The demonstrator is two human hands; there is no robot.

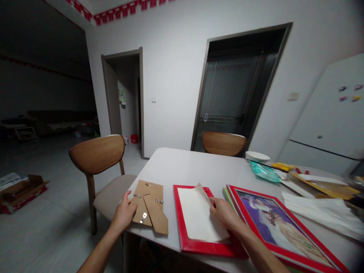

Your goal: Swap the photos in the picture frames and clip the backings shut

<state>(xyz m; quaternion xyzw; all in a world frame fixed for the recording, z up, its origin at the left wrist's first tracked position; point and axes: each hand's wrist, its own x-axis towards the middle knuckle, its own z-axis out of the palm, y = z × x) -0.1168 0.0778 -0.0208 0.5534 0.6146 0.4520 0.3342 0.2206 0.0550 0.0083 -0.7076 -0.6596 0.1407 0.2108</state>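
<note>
My left hand (124, 212) grips the left edge of a brown picture-frame backing board (139, 212), with its thumb on top. Metal clips and a fold-out stand show on the board, which is at the table's front edge. A red picture frame (196, 248) lies flat in front of me, with a white sheet of paper (193, 216) over its opening. My right hand (223, 214) pinches the sheet at its right side, where the upper corner is lifted. Right of this hand lies a larger red framed photo (270, 223), on top of a green-edged item.
The white table (199, 163) also bears a white bowl (257, 156), a teal plastic bag (264, 172) and white wrapping (318, 206) on the right. Wooden chairs stand at the left (98, 153) and far side (224, 143). An open cardboard box (22, 193) is on the floor.
</note>
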